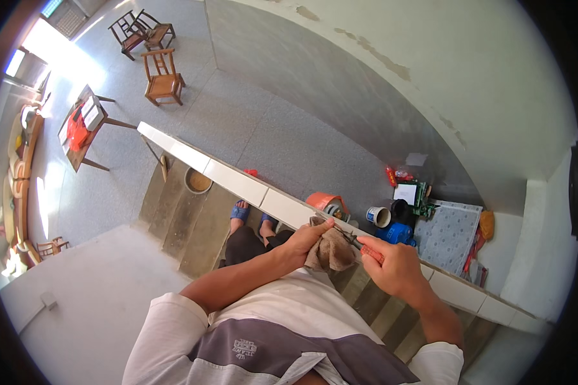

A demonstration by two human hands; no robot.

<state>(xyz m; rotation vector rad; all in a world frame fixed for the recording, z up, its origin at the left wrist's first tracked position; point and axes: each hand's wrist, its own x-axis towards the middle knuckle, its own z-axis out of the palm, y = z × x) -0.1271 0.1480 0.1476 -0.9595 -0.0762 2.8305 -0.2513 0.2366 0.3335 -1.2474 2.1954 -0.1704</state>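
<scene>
At far left, on the wooden table, a red plastic bag near the middle, and a pale box toward the corner nearest the chairs. On the stair tread against the near edge of the white-tiled ledge, a round basin, brownish inside; contents not clear. Next, over the ledge's near edge, the left hand, closed on a bunched brown cloth, thumb uppermost. Probably light, soft and limp, hard to tear, unlikely to slip; best gripped by a thick fold. Just right of the cloth, the right hand, wrapped around the handle of a red-handled tool, metal end toward the cloth; exact kind hidden. Likely stiff, modest in weight, surest held by the handle. Beyond the ledge's far edge, an orange bucket with greyish items inside, then a white tub, open-mouthed, contents not readable, and a blue container, contents out of sight. Farther right, a patterned mat.
</scene>
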